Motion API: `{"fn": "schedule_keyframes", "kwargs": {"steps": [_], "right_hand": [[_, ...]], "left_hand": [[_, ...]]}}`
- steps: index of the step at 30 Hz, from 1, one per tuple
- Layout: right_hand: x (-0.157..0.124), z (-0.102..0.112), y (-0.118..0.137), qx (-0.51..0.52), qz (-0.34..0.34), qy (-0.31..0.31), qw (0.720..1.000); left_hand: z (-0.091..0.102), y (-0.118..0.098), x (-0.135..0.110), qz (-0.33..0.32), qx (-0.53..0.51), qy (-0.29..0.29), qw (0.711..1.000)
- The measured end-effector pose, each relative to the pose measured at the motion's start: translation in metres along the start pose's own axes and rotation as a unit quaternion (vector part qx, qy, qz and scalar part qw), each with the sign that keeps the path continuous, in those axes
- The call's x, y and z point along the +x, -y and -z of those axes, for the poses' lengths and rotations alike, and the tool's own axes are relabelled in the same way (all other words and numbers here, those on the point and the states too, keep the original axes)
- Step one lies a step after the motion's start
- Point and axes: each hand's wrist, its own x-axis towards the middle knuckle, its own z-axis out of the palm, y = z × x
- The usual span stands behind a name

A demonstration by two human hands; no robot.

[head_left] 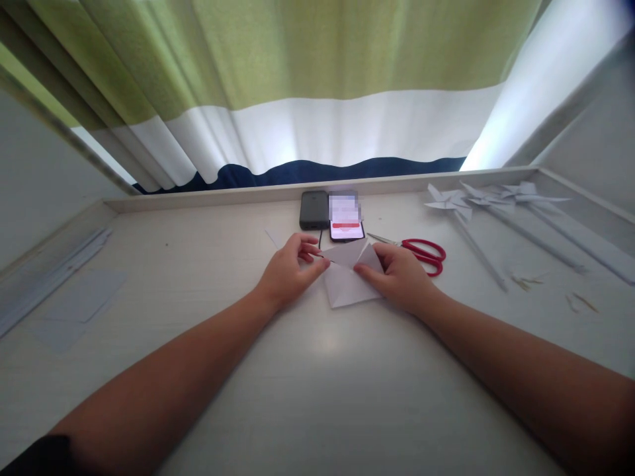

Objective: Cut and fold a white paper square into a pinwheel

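Observation:
A small white folded paper [347,284] lies on the pale table [317,370] between my hands. My left hand [290,271] rests at its left edge, fingers curled, thumb and forefinger pinching the paper's upper left fold. My right hand [399,274] presses on the paper's right side, fingers bent and pinching a flap. Both forearms reach in from the bottom corners.
Red-handled scissors [421,252] lie just right of my right hand. A dark power bank [313,209] and a phone [346,218] sit behind the paper. Three white paper pinwheels [476,205] on sticks lie at the right. White strips and sheets [59,284] lie at the left.

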Motion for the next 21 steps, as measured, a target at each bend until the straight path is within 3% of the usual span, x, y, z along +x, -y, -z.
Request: {"fn": "schedule_keyframes", "kwargs": {"steps": [3,7,14,21], "right_hand": [[-0.0024,-0.0024,0.0005,0.131,-0.019,0.004,0.991],[-0.0042,-0.0046,0.0045,0.199,-0.019,0.015,0.980],[-0.0025,-0.0056,0.0024,0.107,-0.029,-0.031,0.993],[-0.0016,-0.0069,0.0042,0.036,-0.026,-0.028,0.999]], "left_hand": [[0.0013,-0.0012,-0.0014,0.025,-0.029,-0.006,0.999],[0.0008,-0.0053,-0.0038,0.040,-0.079,0.019,0.996],[-0.0022,-0.0039,-0.0026,0.056,-0.152,0.012,0.987],[-0.0009,-0.0060,-0.0031,0.092,-0.161,-0.004,0.983]]}}
